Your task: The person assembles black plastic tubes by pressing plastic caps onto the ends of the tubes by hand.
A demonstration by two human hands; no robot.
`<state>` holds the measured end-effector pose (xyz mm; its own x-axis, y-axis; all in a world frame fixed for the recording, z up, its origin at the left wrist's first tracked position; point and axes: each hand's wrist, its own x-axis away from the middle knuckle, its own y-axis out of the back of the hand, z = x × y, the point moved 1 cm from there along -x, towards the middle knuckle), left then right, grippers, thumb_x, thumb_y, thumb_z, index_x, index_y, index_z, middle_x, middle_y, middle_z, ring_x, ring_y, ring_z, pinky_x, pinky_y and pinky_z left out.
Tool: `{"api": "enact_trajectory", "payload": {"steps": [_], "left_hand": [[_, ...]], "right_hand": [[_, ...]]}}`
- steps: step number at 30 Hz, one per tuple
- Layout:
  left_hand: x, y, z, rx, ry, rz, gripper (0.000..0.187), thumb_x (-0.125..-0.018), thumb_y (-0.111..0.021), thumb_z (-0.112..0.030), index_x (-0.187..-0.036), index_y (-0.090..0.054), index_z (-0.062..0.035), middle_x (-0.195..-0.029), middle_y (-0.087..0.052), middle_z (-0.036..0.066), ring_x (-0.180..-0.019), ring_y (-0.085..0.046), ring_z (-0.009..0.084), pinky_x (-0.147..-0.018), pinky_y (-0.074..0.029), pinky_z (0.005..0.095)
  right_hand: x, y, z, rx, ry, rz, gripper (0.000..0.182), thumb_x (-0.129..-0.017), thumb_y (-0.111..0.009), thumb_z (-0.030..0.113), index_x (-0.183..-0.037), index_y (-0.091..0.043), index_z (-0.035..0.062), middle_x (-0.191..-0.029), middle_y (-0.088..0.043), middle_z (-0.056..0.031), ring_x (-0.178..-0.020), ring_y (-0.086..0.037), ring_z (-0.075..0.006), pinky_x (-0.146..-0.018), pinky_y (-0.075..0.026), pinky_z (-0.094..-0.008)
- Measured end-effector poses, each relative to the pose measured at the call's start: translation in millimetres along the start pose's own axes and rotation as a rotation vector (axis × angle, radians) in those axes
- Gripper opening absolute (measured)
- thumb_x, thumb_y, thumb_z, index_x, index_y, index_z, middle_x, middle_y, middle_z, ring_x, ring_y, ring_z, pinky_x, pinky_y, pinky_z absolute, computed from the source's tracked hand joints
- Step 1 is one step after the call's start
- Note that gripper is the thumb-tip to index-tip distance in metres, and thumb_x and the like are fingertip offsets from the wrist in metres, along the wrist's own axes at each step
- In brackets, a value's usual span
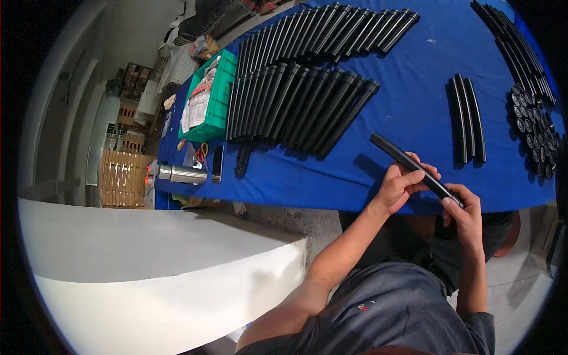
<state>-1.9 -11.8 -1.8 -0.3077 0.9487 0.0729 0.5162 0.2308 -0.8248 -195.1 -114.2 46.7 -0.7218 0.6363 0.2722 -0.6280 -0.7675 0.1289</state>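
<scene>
At the worktop's near edge, left hand and right hand grasp the tube, probably light, stiff, best held mid-length

Held tube: its middle is covered by your left hand, and its lower end is partly covered by your right hand — that end's finish cannot be verified. In the far row, some lower ends are hidden behind the near row. You will find the markings on the round caps too small to read, likewise the print on the paper and the small mark on your shirt. The shirt is cut off by the bottom edge; the blue cloth — by the top edge.
</scene>
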Motion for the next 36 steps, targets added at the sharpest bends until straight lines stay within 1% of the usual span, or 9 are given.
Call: {"api": "enact_trajectory", "payload": {"steps": [1, 5, 8, 13, 20, 24, 29, 33, 36], "left_hand": [[-1, 0, -1, -0.001, 0.005, -0.020, 0.029, -0.097, -0.066, -0.004, -0.120, -0.051, -0.0112, -0.119, -0.068, 0.022, -0.116, -0.068, 0.0376, -0.094, -0.063, 0.0483], [0, 0, 2, 0.019, 0.013, -0.053, 0.029, -0.097, -0.066, -0.004, -0.120, -0.051, -0.0115, -0.119, -0.068, 0.022, -0.116, -0.068, 0.0373, -0.094, -0.063, 0.0477], [0, 1, 1, 0.015, 0.007, -0.021, 0.028, -0.097, -0.066, -0.005, -0.120, -0.051, -0.0116, -0.119, -0.068, 0.022, -0.116, -0.068, 0.0370, -0.094, -0.062, 0.0471], [-2, -2, 1, 0.028, 0.034, -0.077, 0.028, -0.098, -0.066, -0.006, -0.120, -0.051, -0.0116, -0.118, -0.068, 0.022, -0.116, -0.068, 0.0367, -0.095, -0.062, 0.0468], [-1, 0, 1, -0.016, 0.020, -0.047, 0.026, -0.098, -0.066, -0.006, -0.120, -0.051, -0.0108, -0.119, -0.068, 0.022, -0.115, -0.068, 0.0368, -0.095, -0.061, 0.0468], [-2, -3, -3, 0.001, 0.068, -0.065, 0.027, -0.097, -0.067, -0.005, -0.118, -0.052, -0.0105, -0.119, -0.068, 0.023, -0.116, -0.068, 0.0379, -0.096, -0.061, 0.0470], [1, -3, -4, -0.016, 0.072, -0.036, 0.028, -0.097, -0.065, -0.002, -0.119, -0.052, -0.0101, -0.120, -0.068, 0.024, -0.118, -0.066, 0.0395, -0.099, -0.060, 0.0485], [-3, -5, -6, 0.010, 0.086, -0.061, 0.028, -0.097, -0.066, -0.003, -0.119, -0.052, -0.0101, -0.121, -0.067, 0.024, -0.120, -0.065, 0.0396, -0.101, -0.059, 0.0495], [-2, 0, -3, 0.020, 0.071, -0.039, 0.028, -0.097, -0.068, -0.006, -0.119, -0.053, -0.0105, -0.123, -0.067, 0.024, -0.121, -0.065, 0.0400, -0.100, -0.058, 0.0493]], "right_hand": [[-2, 1, -1, -0.158, -0.143, 0.037, 0.044, -0.082, -0.078, 0.001, -0.124, -0.064, -0.0010, -0.094, -0.065, -0.0149, -0.087, -0.067, -0.0253, -0.076, -0.054, -0.0371], [-5, -15, 1, 0.702, 0.862, -0.315, 0.033, -0.089, -0.074, 0.007, -0.119, -0.066, -0.0031, -0.081, -0.064, -0.0068, -0.072, -0.064, -0.0141, -0.064, -0.052, -0.0298], [4, -3, 4, -0.029, -0.027, 0.020, 0.035, -0.089, -0.074, 0.005, -0.121, -0.064, -0.0022, -0.095, -0.067, -0.0147, -0.080, -0.067, -0.0244, -0.068, -0.054, -0.0346], [3, -15, -4, 0.609, 0.739, -0.265, 0.038, -0.087, -0.074, 0.004, -0.123, -0.063, -0.0021, -0.107, -0.066, -0.0193, -0.089, -0.067, -0.0336, -0.077, -0.054, -0.0377], [5, -3, 2, -0.074, -0.099, 0.008, 0.037, -0.085, -0.075, 0.004, -0.120, -0.066, -0.0021, -0.093, -0.066, -0.0157, -0.085, -0.065, -0.0213, -0.074, -0.052, -0.0312], [1, -16, -8, 0.683, 0.772, -0.351, 0.032, -0.086, -0.074, 0.005, -0.117, -0.068, -0.0013, -0.087, -0.063, -0.0142, -0.084, -0.065, -0.0183, -0.071, -0.052, -0.0319], [3, 10, -2, -0.222, -0.190, 0.120, 0.043, -0.082, -0.079, 0.000, -0.123, -0.065, 0.0005, -0.105, -0.068, -0.0206, -0.090, -0.068, -0.0347, -0.074, -0.056, -0.0404], [4, -8, -2, 0.645, 0.787, -0.272, 0.042, -0.082, -0.079, 0.001, -0.122, -0.065, 0.0008, -0.105, -0.068, -0.0194, -0.089, -0.068, -0.0369, -0.078, -0.056, -0.0401], [6, -8, 4, 0.481, 0.646, -0.238, 0.040, -0.083, -0.079, 0.004, -0.120, -0.066, -0.0002, -0.102, -0.067, -0.0198, -0.089, -0.068, -0.0348, -0.076, -0.055, -0.0397]]}}
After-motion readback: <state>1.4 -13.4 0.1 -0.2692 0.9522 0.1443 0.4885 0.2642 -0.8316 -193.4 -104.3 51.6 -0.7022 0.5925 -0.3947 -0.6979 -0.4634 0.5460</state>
